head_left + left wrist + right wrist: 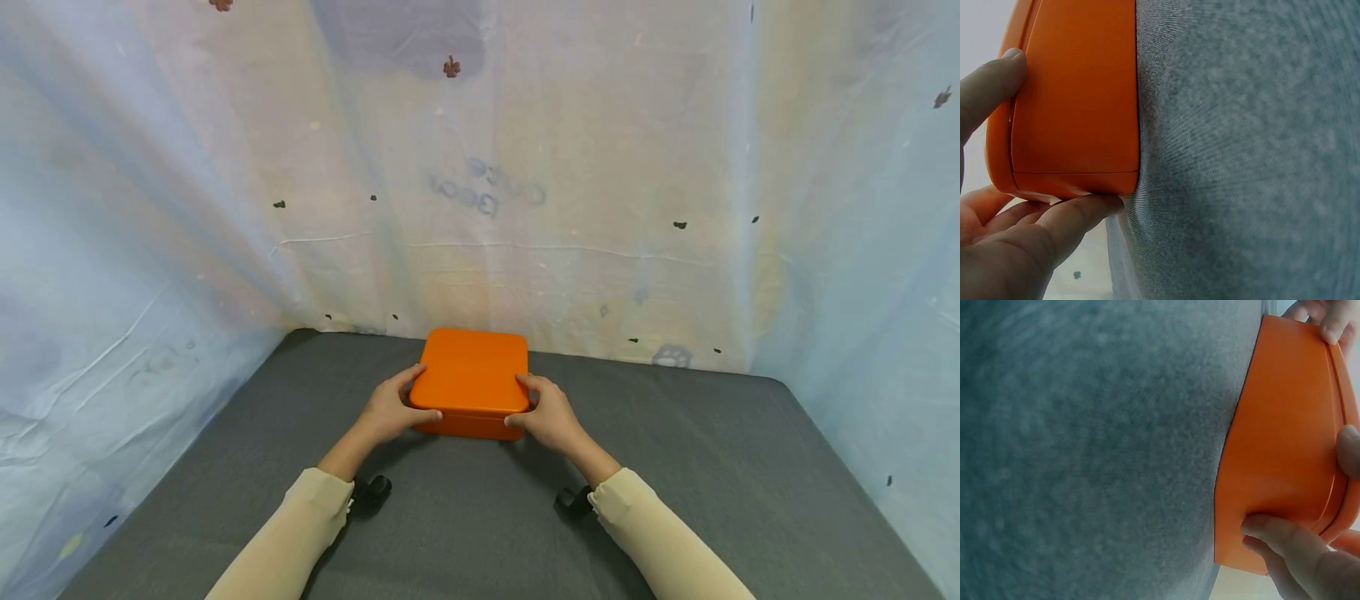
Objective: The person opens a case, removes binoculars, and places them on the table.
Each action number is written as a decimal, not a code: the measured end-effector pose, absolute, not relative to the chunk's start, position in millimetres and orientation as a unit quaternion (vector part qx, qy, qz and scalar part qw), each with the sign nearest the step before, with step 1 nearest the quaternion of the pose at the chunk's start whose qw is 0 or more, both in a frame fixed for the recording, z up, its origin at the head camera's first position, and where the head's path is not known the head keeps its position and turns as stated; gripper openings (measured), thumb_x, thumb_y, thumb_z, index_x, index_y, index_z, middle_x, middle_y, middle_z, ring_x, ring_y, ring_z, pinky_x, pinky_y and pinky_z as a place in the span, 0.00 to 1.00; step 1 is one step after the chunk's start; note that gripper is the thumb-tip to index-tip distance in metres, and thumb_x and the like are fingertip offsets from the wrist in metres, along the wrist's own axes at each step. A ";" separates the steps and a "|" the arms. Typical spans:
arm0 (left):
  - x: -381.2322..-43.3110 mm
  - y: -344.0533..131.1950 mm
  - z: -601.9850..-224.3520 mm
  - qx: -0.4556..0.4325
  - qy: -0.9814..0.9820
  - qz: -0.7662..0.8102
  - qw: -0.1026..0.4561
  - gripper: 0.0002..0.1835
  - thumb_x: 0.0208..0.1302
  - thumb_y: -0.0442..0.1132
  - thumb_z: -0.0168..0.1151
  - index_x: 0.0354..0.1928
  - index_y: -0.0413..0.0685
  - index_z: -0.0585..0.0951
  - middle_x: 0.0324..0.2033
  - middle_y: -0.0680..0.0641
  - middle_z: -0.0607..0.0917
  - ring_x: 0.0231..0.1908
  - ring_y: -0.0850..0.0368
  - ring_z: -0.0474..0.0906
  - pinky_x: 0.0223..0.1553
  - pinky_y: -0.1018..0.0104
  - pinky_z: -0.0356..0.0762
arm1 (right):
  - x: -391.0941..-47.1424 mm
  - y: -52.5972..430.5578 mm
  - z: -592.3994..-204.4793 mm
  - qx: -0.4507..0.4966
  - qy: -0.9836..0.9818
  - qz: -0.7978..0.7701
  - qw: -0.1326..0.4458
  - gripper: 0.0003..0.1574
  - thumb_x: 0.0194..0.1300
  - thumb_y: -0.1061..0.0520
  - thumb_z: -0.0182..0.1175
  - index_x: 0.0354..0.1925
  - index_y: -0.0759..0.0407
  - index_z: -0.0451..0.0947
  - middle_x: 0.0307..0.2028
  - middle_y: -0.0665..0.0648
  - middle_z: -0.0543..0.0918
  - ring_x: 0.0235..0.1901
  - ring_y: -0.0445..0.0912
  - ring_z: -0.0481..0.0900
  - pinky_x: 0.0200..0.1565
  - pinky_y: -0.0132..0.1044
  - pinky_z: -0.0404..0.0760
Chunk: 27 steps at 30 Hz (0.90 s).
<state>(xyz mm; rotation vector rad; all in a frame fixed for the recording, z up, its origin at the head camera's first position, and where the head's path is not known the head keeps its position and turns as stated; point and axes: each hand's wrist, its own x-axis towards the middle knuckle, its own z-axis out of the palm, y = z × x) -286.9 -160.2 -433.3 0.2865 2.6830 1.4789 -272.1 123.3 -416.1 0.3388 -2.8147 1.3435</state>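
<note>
The orange box [472,381] is square, round-cornered, glossy, with its lid on. It sits on the grey worktop [675,467]. The left hand [388,410] and right hand [550,415] grip its sides, fingers curled.

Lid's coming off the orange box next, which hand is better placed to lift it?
Probably the left hand: its thumb lies along the lid's front edge on the orange box. The right hand grips the opposite side, fingers lower on the base wall, suited to steadying.
</note>
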 end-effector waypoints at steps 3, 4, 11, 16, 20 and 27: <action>-286.9 -161.1 -433.1 0.097 0.870 0.482 0.033 0.52 0.48 0.51 0.76 0.74 0.55 0.59 0.73 0.43 0.60 0.66 0.42 0.67 0.59 0.48 0.74 | -271.4 123.2 -415.3 0.107 -0.896 0.431 0.005 0.48 0.51 0.58 0.74 0.69 0.58 0.66 0.68 0.63 0.66 0.54 0.55 0.78 0.51 0.46 0.81; -287.0 -161.6 -432.9 0.098 0.868 0.485 0.033 0.52 0.48 0.51 0.76 0.74 0.55 0.58 0.73 0.43 0.59 0.67 0.42 0.67 0.59 0.49 0.74 | -271.2 123.2 -415.1 0.109 -0.895 0.433 0.004 0.48 0.51 0.58 0.73 0.69 0.58 0.65 0.68 0.64 0.66 0.53 0.56 0.79 0.50 0.46 0.81; -290.3 -165.0 -429.3 0.113 0.859 0.498 0.029 0.53 0.49 0.52 0.75 0.75 0.58 0.57 0.76 0.47 0.52 0.63 0.39 0.71 0.54 0.52 0.79 | -270.2 121.6 -411.6 0.107 -0.895 0.433 0.007 0.48 0.52 0.58 0.73 0.69 0.57 0.65 0.68 0.63 0.66 0.53 0.55 0.78 0.48 0.45 0.82; -291.2 -165.2 -429.1 0.115 0.865 0.487 0.032 0.54 0.47 0.54 0.76 0.75 0.58 0.57 0.75 0.47 0.53 0.63 0.40 0.71 0.55 0.52 0.78 | -269.6 121.4 -411.7 0.101 -0.894 0.436 0.004 0.48 0.52 0.58 0.73 0.69 0.57 0.65 0.68 0.63 0.66 0.54 0.55 0.77 0.49 0.46 0.81; -290.3 -163.5 -429.7 0.113 0.865 0.488 0.030 0.53 0.47 0.54 0.76 0.75 0.58 0.57 0.75 0.47 0.54 0.66 0.41 0.67 0.57 0.50 0.76 | -270.2 121.7 -412.5 0.103 -0.891 0.442 0.005 0.48 0.51 0.59 0.73 0.69 0.58 0.65 0.68 0.64 0.67 0.52 0.55 0.77 0.48 0.46 0.81; -287.9 -161.3 -431.8 0.106 0.866 0.488 0.025 0.52 0.48 0.53 0.76 0.74 0.59 0.58 0.75 0.48 0.55 0.69 0.42 0.63 0.61 0.47 0.72 | -270.1 122.8 -414.2 0.090 -0.884 0.459 0.004 0.49 0.50 0.61 0.73 0.69 0.57 0.66 0.66 0.63 0.68 0.51 0.55 0.78 0.45 0.43 0.82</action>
